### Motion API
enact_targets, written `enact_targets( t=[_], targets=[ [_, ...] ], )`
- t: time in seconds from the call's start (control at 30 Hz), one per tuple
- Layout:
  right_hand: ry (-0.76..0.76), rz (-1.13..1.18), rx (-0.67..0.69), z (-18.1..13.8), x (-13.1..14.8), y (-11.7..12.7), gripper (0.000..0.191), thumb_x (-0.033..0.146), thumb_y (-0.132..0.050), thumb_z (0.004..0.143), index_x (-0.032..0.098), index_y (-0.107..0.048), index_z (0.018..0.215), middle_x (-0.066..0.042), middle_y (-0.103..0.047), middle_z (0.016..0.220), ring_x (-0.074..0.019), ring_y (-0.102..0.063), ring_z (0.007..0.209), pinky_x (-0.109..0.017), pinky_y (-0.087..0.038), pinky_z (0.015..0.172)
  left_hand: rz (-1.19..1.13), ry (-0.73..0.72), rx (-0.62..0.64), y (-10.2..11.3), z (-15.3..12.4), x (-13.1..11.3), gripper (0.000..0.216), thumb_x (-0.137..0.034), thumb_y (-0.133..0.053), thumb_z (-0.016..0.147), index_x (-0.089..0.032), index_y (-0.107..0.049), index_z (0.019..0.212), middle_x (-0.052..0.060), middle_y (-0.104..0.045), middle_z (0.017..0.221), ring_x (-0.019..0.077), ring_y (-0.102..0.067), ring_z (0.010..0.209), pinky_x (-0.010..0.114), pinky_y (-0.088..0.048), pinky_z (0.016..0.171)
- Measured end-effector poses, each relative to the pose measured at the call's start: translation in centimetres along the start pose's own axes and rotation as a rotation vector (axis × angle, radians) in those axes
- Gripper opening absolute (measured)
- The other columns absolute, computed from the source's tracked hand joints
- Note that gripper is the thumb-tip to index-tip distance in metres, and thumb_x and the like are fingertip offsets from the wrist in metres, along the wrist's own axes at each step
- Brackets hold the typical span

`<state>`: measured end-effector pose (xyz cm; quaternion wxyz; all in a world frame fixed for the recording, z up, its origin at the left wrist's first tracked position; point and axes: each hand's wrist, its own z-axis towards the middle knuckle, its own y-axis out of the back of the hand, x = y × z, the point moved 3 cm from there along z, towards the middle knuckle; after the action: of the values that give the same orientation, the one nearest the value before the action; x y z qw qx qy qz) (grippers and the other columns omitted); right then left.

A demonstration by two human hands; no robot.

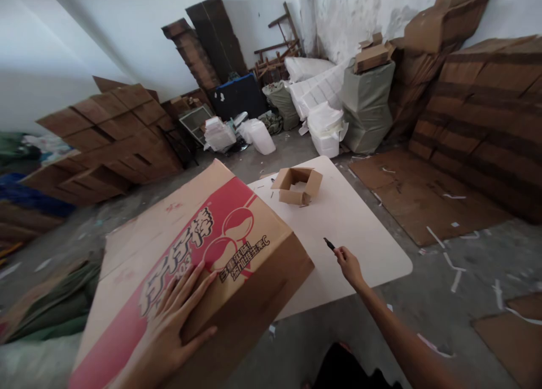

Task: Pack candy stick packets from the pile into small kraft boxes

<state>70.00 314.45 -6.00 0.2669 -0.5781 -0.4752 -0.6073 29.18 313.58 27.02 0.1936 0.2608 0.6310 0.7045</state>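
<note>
A large cardboard box with a red band, lollipop drawings and Chinese lettering stands tilted in view on the left. My left hand lies on its printed top, fingers stretched out and spread, the thumb over the near edge. To the right, above the white tabletop, my right hand is closed around a slim black tool that looks like a utility knife. Its narrow tip points away from me to the left, apart from the box. Farther back on the tabletop sits a small open carton, its flaps folded outward.
Stacked cartons stand at the left, and tall bundles of flat cardboard line the right. White packages and a grey-green wrapped stack are at the back. Flat cardboard and white strips lie on the floor.
</note>
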Motion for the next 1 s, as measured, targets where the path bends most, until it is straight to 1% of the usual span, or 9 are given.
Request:
enact_targets(
  t=[0.07, 0.17, 0.3, 0.43, 0.47, 0.6, 0.77, 0.9, 1.0],
  targets=[
    [0.035, -0.075, 0.004, -1.0, 0.4, -0.3, 0.047, 0.068, -0.041, 0.088, 0.025, -0.053, 0.076, 0.002, -0.054, 0.057, -0.0173, -0.05, 0.055, -0.028, -0.03, 0.056, -0.003, -0.01, -0.004, -0.1, 0.0, 0.0, 0.092, -0.058, -0.06, 0.083, -0.035, -0.014, 0.159, 0.009, -0.025, 0.168, 0.0389, -0.026, 0.152, 0.064, -0.025, 0.121],
    [0.11, -0.156, 0.05, -2.5, 1.0, -1.0, 0.043, 0.062, -0.038, 0.093, 0.025, -0.058, 0.087, 0.0, -0.063, 0.063, -0.0194, -0.057, 0.058, -0.028, -0.035, 0.058, -0.012, -0.012, 0.01, 0.1, 0.3, -0.2, 0.094, -0.058, -0.061, 0.082, -0.035, -0.013, 0.159, 0.008, -0.024, 0.168, 0.0389, -0.025, 0.152, 0.063, -0.023, 0.123],
    [0.243, -0.179, 0.102, -3.9, 2.0, -2.0, 0.037, 0.05, -0.036, 0.098, 0.024, -0.062, 0.104, -0.005, -0.074, 0.084, -0.0208, -0.066, 0.069, -0.029, -0.044, 0.065, -0.04, 0.024, 0.037, 0.8, 0.8, -0.8, 0.092, -0.055, -0.061, 0.084, -0.04, -0.01, 0.159, 0.005, -0.024, 0.168, 0.0371, -0.027, 0.152, 0.06, -0.025, 0.123],
    [0.391, -0.168, 0.1, -4.2, 3.4, -2.3, 0.036, 0.043, -0.037, 0.101, 0.024, -0.064, 0.115, -0.007, -0.076, 0.103, -0.0212, -0.07, 0.089, -0.03, -0.049, 0.078, -0.048, 0.029, 0.039, 1.0, 1.2, -1.3, 0.091, -0.055, -0.06, 0.084, -0.042, -0.009, 0.158, 0.003, -0.027, 0.168, 0.0368, -0.027, 0.152, 0.061, -0.025, 0.123],
    [0.415, -0.174, 0.094, -4.2, 3.7, -2.3, 0.036, 0.043, -0.038, 0.101, 0.024, -0.065, 0.114, -0.007, -0.076, 0.104, -0.021, -0.07, 0.091, -0.029, -0.049, 0.079, -0.048, 0.023, 0.035, 1.0, 1.2, -1.4, 0.09, -0.055, -0.06, 0.084, -0.042, -0.01, 0.158, 0.003, -0.026, 0.168, 0.0371, -0.027, 0.152, 0.061, -0.025, 0.123],
    [0.458, -0.216, 0.058, -3.9, 4.4, -2.2, 0.038, 0.044, -0.038, 0.102, 0.022, -0.067, 0.11, -0.008, -0.075, 0.097, -0.0196, -0.069, 0.085, -0.028, -0.048, 0.076, -0.056, 0.028, 0.045, 0.7, 1.1, -1.2, 0.088, -0.055, -0.059, 0.085, -0.041, -0.014, 0.158, 0.004, -0.023, 0.169, 0.0381, -0.025, 0.152, 0.062, -0.025, 0.123],
    [0.494, -0.239, 0.045, -3.8, 5.0, -2.5, 0.037, 0.042, -0.038, 0.103, 0.021, -0.067, 0.11, -0.008, -0.075, 0.098, -0.019, -0.068, 0.085, -0.027, -0.046, 0.074, -0.041, 0.015, 0.055, 0.5, 0.9, -0.8, 0.089, -0.055, -0.06, 0.084, -0.039, -0.014, 0.158, 0.004, -0.021, 0.169, 0.039, -0.025, 0.152, 0.062, -0.026, 0.122],
    [0.489, -0.291, 0.073, -3.9, 4.1, -2.9, 0.037, 0.04, -0.037, 0.103, 0.02, -0.068, 0.11, -0.008, -0.074, 0.095, -0.0183, -0.067, 0.08, -0.027, -0.045, 0.071, -0.036, 0.001, 0.034, 0.4, 1.0, -0.6, 0.088, -0.056, -0.057, 0.085, -0.036, -0.014, 0.159, 0.004, -0.021, 0.169, 0.0383, -0.024, 0.153, 0.062, -0.024, 0.123],
    [0.464, -0.343, 0.117, -4.2, 2.6, -2.8, 0.037, 0.039, -0.036, 0.103, 0.021, -0.067, 0.111, -0.007, -0.075, 0.094, -0.0181, -0.068, 0.079, -0.026, -0.045, 0.069, -0.037, 0.001, 0.058, 0.4, 1.1, -0.5, 0.089, -0.057, -0.057, 0.085, -0.037, -0.012, 0.159, 0.004, -0.021, 0.169, 0.0372, -0.023, 0.153, 0.06, -0.024, 0.123]
  ],
)
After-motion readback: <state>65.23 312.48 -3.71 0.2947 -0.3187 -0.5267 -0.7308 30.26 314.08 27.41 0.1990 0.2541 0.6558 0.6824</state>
